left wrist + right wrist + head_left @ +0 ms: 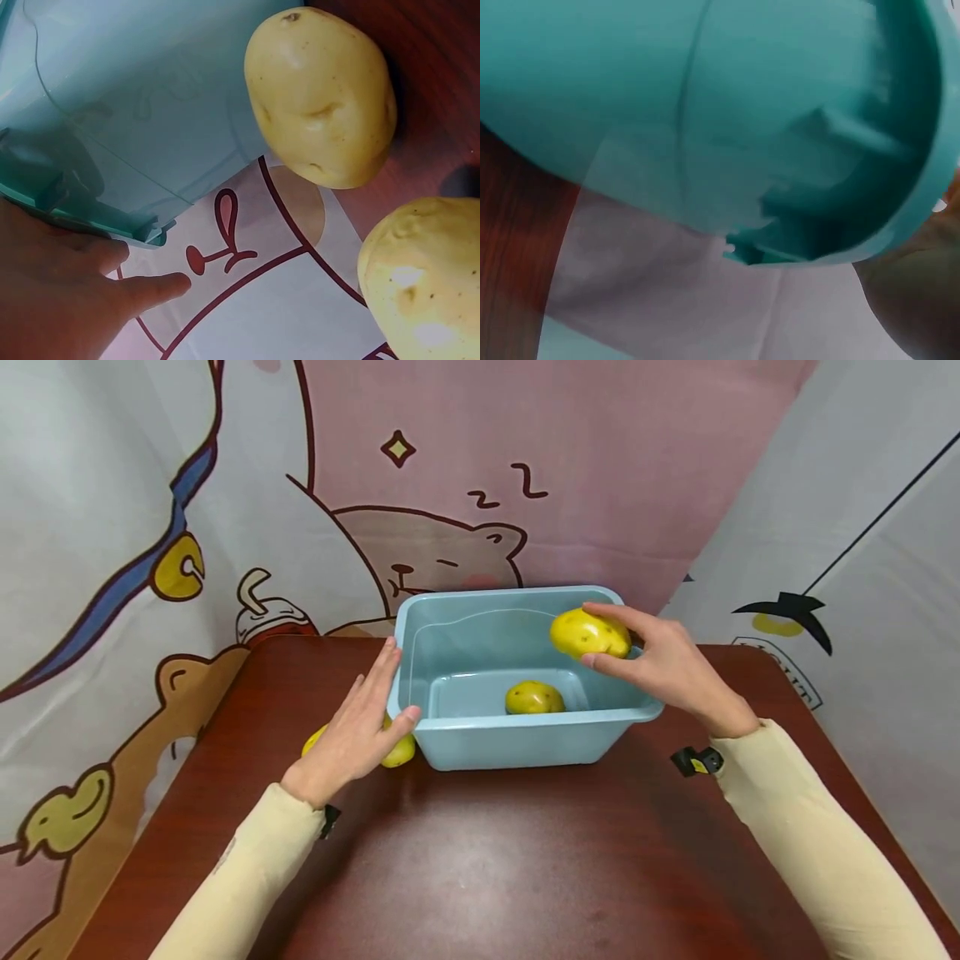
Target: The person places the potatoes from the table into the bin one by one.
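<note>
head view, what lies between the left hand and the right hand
In the head view, the light blue tub lies between the left hand and the right hand, with one potato inside; the held potato is there too.

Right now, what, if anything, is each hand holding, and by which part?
The right hand holds a potato by its right end; the left hand grips nothing.

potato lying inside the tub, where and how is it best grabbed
Probably from above, pinching the potato across its narrower middle: it lies with its long axis running left to right, and the walls of the tub rise around it, hindering a low sideways reach.
</note>
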The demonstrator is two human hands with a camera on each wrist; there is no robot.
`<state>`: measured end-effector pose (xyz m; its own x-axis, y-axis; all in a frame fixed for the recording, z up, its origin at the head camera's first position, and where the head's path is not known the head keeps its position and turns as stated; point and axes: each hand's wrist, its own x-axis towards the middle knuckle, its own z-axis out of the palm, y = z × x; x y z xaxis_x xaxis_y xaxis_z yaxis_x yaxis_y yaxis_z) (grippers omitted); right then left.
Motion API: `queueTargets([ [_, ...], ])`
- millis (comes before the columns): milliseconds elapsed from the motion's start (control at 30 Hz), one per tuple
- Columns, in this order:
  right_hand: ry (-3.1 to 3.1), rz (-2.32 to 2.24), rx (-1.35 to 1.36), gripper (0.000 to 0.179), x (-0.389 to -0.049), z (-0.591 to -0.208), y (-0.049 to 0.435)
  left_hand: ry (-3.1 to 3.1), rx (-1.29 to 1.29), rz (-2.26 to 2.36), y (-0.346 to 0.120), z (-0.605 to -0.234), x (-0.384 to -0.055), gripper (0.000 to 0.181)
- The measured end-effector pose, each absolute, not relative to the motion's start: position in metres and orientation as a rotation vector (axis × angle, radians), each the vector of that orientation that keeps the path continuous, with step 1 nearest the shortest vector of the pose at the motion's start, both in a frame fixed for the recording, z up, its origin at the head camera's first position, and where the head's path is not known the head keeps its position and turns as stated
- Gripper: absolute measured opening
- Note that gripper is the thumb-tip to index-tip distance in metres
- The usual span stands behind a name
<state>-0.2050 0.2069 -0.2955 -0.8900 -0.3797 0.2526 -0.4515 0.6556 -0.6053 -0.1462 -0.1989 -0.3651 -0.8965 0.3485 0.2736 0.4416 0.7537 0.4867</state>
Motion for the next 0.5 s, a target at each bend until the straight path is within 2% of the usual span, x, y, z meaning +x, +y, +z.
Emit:
queueTargets([
  [300,-2.813,0.889,0.768,0.071,-0.219,-0.306,0.212,-2.796,-0.635,-0.889,-0.198,-0.365,-0.147,0.087],
  [500,-2.820,0.857,0.752,0.068,-0.211,-0.308,0.223,-2.799,-0.655,-0.887,-0.199,-0.364,-0.152,0.086],
])
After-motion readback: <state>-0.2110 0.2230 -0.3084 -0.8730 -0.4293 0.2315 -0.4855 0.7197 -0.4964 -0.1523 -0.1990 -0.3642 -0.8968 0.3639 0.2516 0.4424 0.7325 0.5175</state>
